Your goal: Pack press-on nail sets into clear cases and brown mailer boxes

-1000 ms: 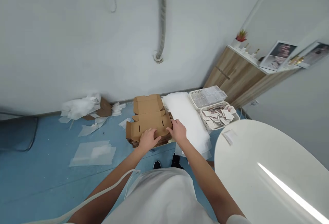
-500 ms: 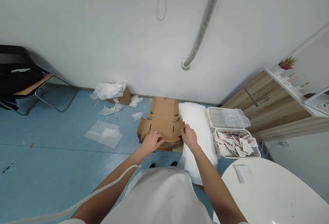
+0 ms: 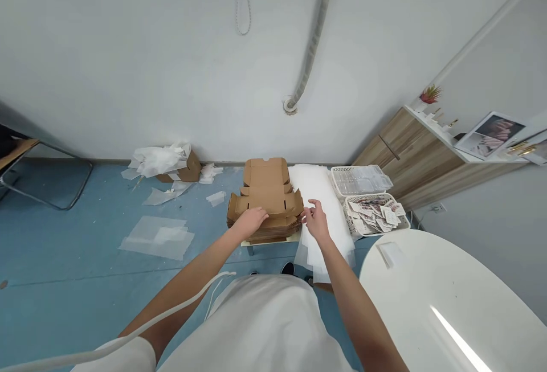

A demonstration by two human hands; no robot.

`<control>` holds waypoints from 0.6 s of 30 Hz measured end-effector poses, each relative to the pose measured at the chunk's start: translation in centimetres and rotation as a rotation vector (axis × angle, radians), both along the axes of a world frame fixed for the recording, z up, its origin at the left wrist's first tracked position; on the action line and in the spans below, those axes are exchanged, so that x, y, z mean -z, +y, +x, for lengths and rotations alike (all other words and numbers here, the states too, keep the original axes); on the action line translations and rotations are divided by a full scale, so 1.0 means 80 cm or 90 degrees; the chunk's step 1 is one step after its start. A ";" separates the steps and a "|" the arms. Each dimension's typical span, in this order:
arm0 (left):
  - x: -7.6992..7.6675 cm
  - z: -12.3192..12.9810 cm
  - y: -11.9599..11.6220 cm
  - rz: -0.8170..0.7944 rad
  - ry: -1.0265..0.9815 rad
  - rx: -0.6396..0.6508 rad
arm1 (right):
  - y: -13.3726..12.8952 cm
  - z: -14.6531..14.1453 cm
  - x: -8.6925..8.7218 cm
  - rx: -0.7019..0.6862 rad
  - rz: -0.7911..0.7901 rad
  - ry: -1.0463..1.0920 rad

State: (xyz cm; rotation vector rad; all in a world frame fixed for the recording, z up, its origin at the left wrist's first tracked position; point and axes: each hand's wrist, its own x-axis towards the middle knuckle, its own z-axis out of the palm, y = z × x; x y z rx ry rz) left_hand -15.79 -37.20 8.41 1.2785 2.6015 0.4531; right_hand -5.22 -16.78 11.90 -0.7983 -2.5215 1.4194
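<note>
Left hand flat on the carton stack, fingers together; right hand open, off its 3 o'clock edge.
I saw the top carton's long axis running 6–12; left was nearer.

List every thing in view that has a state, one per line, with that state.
left hand: fingers resting on the top carton, palm down
right hand: fingers spread, at the stack's right edge
cardboard cartons: flat, unfolded, stacked
white foam sheets: piled flat beside the cartons
far basket: filled with clear packets
near basket: filled with printed cards
small box by the wall: open, stuffed with white wrapping
cabinet: doors shut
</note>
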 end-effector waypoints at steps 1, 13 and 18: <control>0.002 -0.001 0.002 -0.011 0.010 0.004 | -0.009 0.006 -0.008 -0.015 0.087 0.000; -0.042 0.003 0.004 0.138 0.223 -0.063 | -0.103 0.018 0.033 -0.296 0.324 -0.209; -0.053 0.013 -0.015 0.237 0.274 -0.043 | -0.075 0.029 0.017 -0.120 -0.028 -0.014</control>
